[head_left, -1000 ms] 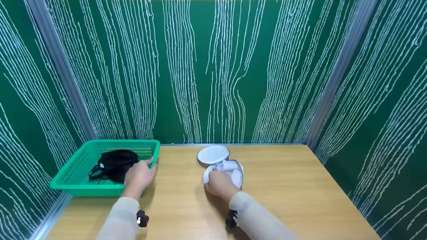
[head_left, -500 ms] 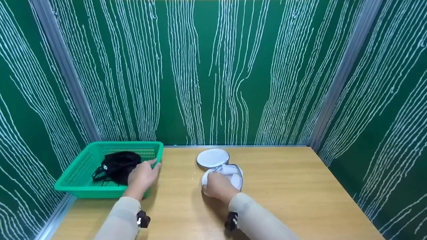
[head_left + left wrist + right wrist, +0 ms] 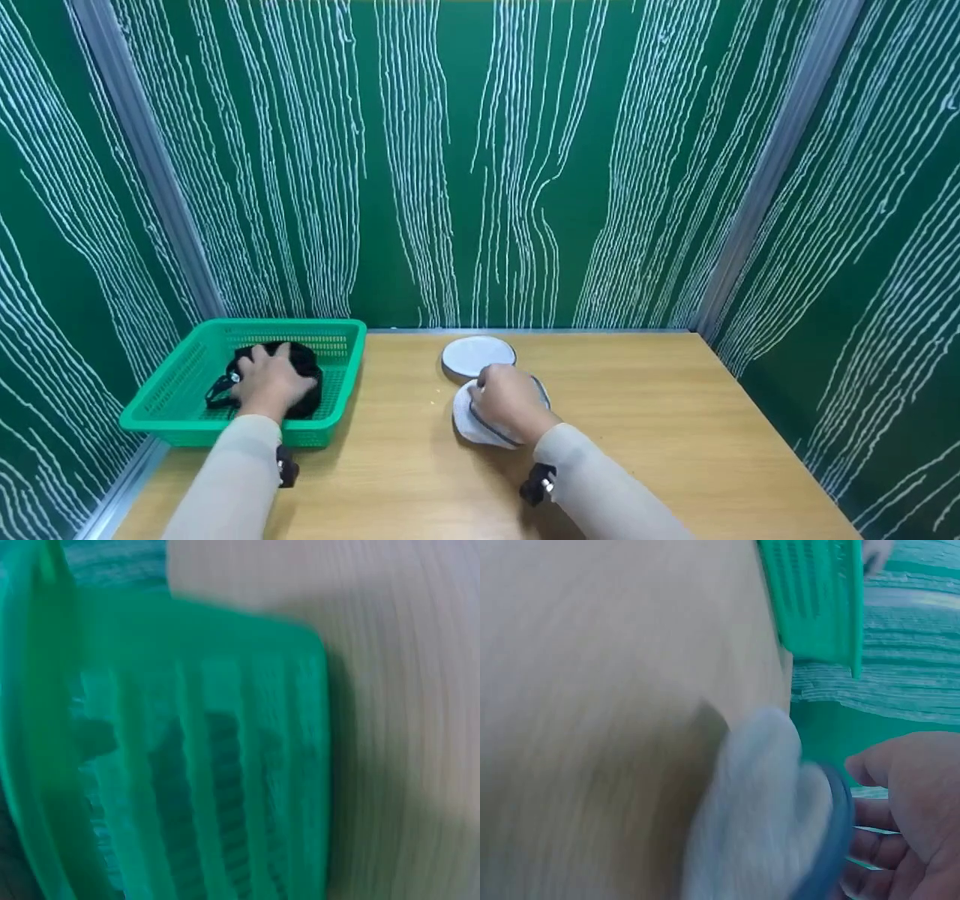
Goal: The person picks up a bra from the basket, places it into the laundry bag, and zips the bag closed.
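Note:
My left hand (image 3: pixel 271 381) reaches into a green plastic basket (image 3: pixel 351 375), fingers spread over a black fabric item (image 3: pixel 306 364) with a thin strap. It partly covers the item; whether it touches the fabric cannot be told. My right hand (image 3: pixel 511 401) is at the dark-trimmed rim of a white fabric case (image 3: pixel 480 435), whose round lid (image 3: pixel 478 355) lies folded back behind it. In the right wrist view, the thumb and fingers (image 3: pixel 877 847) stand apart beside the case's dark rim (image 3: pixel 832 840). The case body leans, its pale outer side facing me.
The basket stands at the back left of the wooden table (image 3: pixel 637 420). Green walls (image 3: pixel 525 150) with white wavy lines enclose the back and sides, with grey metal posts (image 3: pixel 772 165) in the corners. The left wrist view (image 3: pixel 202 765) is blurred by the basket's slatted side.
My left hand has left the basket's right rim and moved left over the black item. My right hand has shifted up and right; the case body has tipped, hiding its white inside.

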The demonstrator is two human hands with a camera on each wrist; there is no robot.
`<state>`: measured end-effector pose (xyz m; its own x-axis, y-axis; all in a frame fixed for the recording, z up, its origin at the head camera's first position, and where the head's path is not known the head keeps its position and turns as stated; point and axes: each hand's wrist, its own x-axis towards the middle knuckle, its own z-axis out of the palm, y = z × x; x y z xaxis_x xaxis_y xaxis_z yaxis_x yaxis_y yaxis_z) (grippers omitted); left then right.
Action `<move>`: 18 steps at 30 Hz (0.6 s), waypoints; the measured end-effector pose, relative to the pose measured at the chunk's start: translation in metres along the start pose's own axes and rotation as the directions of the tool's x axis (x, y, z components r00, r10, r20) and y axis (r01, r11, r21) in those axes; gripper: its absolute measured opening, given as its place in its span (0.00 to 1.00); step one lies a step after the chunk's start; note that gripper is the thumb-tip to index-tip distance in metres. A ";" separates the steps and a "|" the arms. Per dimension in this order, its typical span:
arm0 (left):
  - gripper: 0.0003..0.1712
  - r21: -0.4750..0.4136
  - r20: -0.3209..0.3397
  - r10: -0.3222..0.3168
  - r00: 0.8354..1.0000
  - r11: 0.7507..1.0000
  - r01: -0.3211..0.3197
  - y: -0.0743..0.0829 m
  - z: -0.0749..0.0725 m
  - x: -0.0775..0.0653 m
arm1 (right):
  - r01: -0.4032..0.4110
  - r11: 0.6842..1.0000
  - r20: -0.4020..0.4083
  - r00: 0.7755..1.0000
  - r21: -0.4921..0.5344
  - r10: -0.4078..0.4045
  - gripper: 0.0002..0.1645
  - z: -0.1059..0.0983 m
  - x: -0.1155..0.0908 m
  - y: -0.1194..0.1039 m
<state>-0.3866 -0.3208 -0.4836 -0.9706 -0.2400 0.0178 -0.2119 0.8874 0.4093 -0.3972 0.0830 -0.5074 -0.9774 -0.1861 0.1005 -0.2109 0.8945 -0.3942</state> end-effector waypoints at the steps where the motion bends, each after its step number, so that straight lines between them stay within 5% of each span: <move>1: 0.63 0.000 0.034 0.000 0.999 1.000 0.000 -0.005 -0.003 0.000 | -0.001 1.000 -0.018 1.000 0.008 0.001 0.17 -0.004 0.002 0.004; 8: 0.73 -0.014 0.258 0.039 0.965 0.999 -0.036 -0.017 -0.015 -0.002 | -0.028 0.994 -0.125 0.991 0.109 0.041 0.10 -0.029 0.011 0.053; 14: 0.68 -0.020 0.351 0.067 0.934 0.998 -0.064 -0.008 -0.016 -0.005 | -0.121 0.976 -0.091 0.986 0.179 0.139 0.17 -0.036 0.011 0.093; 18: 0.68 0.020 0.364 0.072 0.929 0.996 -0.085 -0.002 -0.020 -0.011 | -0.149 0.965 -0.046 0.986 0.218 0.162 0.21 -0.034 0.009 0.103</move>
<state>-0.3734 -0.3278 -0.4663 -0.9581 -0.0161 -0.2860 -0.1311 0.9123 0.3879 -0.4268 0.1879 -0.5160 -0.9968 -0.0199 0.0768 -0.0618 0.8020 -0.5941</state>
